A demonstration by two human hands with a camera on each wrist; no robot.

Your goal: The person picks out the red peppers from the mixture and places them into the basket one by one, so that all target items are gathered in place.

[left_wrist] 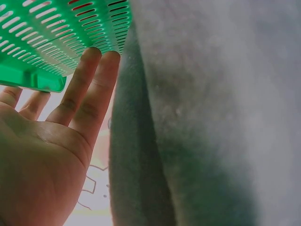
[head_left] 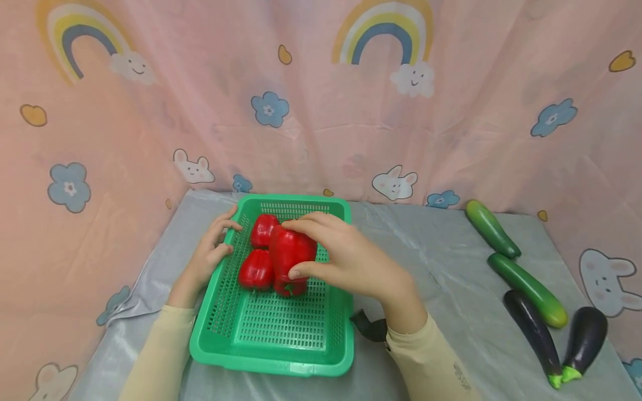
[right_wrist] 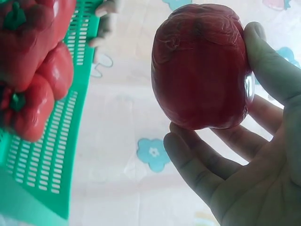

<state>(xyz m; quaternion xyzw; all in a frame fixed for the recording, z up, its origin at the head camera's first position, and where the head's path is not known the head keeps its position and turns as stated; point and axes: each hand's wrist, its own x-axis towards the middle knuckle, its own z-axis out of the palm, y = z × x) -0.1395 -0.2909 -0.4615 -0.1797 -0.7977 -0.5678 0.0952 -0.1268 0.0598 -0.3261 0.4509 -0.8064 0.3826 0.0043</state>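
My right hand [head_left: 346, 259] grips a red bell pepper [head_left: 296, 250] between thumb and fingers, above the green basket [head_left: 288, 367]. In the right wrist view, this held pepper [right_wrist: 202, 70] shows a wrinkled end, with the fingers under and beside it. Other red bell peppers [head_left: 257, 270] lie in the basket, one partly hidden below the held one. My left hand [head_left: 208, 253] is at the basket's left rim. The left wrist view has its fingers [left_wrist: 96, 89] extended, the tips right at the slotted wall.
On the grey cloth [head_left: 401, 239] at the right lie two green zucchini-like vegetables [head_left: 494, 229] and two dark eggplants [head_left: 584, 340] with green stems. A pink printed curtain [head_left: 321, 145] hangs behind the table. A black strap piece [head_left: 370, 327] sits at my right wrist.
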